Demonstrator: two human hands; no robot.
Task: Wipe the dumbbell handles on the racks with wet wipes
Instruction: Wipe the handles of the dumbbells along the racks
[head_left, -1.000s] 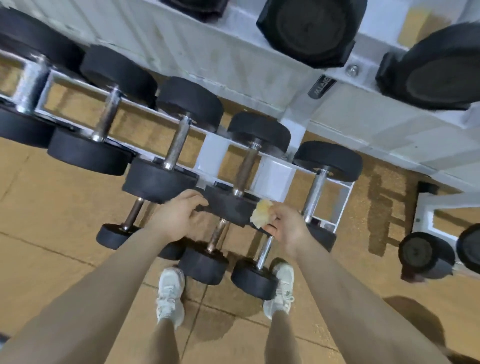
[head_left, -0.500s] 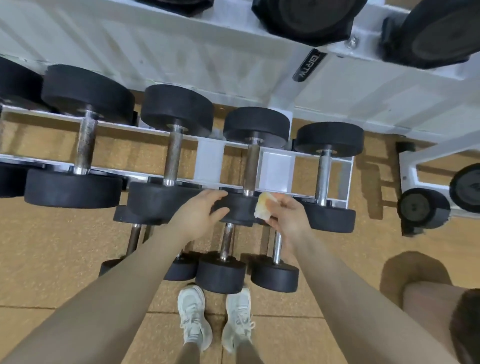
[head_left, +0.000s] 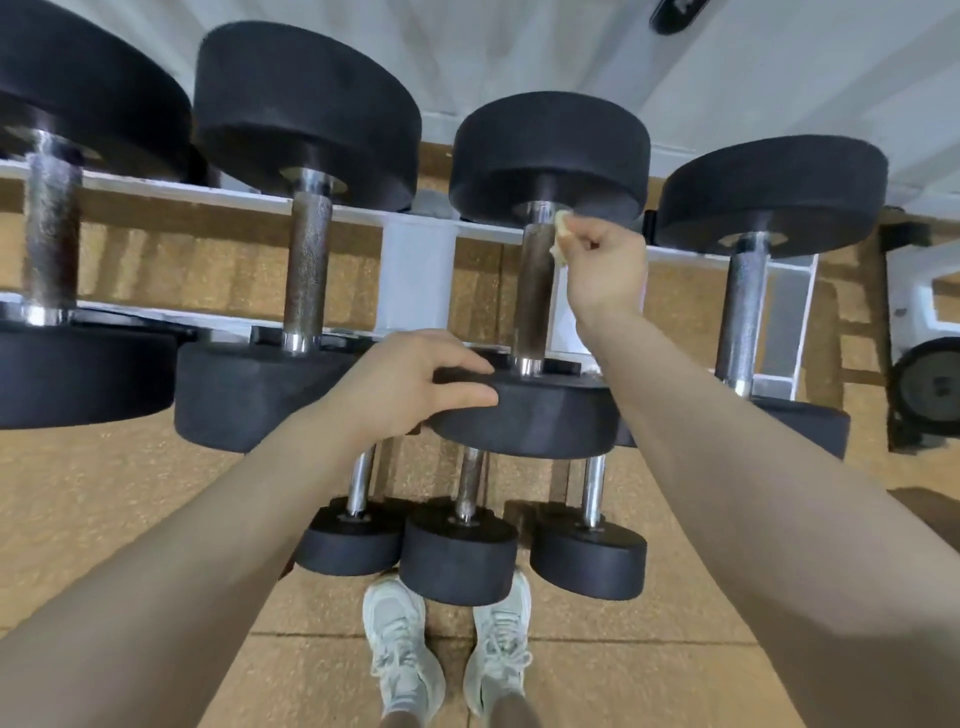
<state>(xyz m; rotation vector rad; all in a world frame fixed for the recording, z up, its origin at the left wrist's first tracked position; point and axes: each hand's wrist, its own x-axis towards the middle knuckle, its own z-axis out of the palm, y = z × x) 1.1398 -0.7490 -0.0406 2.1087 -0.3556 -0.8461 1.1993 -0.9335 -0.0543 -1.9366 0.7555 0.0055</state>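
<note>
Fingers (head_left: 462, 382) of your left hand (head_left: 410, 384) lie nearly straight and close together over the rim of the near weight head (head_left: 524, 415) of the dumbbell in front of you, pressing on it without curling round. Below your arms, your two pale shoes (head_left: 447, 649) stand on the tan floor (head_left: 104, 493), just under three small dumbbells (head_left: 457, 551) on the lower rail. Farther out, your right hand (head_left: 605, 270) is balled into a fist, its fingers curled round a crumpled wet wipe (head_left: 561, 231) that peeps out at the thumb side. That wipe touches the top of the dark, knurled handle (head_left: 535, 291), right beneath the far weight head (head_left: 550, 156). The dumbbell rests across the white rack (head_left: 415, 270), with a chrome-handled neighbour (head_left: 306, 270) on its left and another (head_left: 743, 306) on its right. Beyond them rises a white sloping panel (head_left: 519, 47).
</note>
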